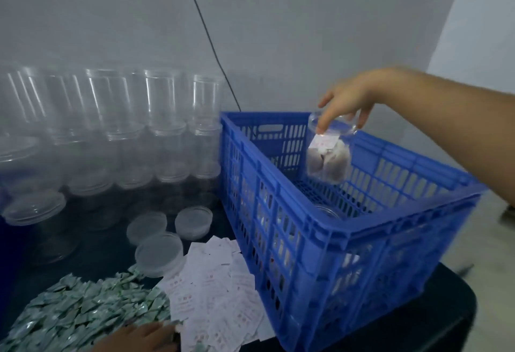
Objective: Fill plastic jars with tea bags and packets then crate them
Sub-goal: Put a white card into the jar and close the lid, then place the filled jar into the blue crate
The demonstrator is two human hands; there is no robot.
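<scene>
Our right hand [345, 100] pinches the filled jar [328, 151] by its lid, above the blue crate [348, 234]. Our left hand [139, 337] rests on green packets [78, 312]; we cannot tell its fingers.

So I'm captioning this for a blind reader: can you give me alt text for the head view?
A right hand holds a filled clear jar by its lid over a blue crate. Left of the crate stand stacked empty jars, loose lids, and piles of green packets and white packets.
</scene>
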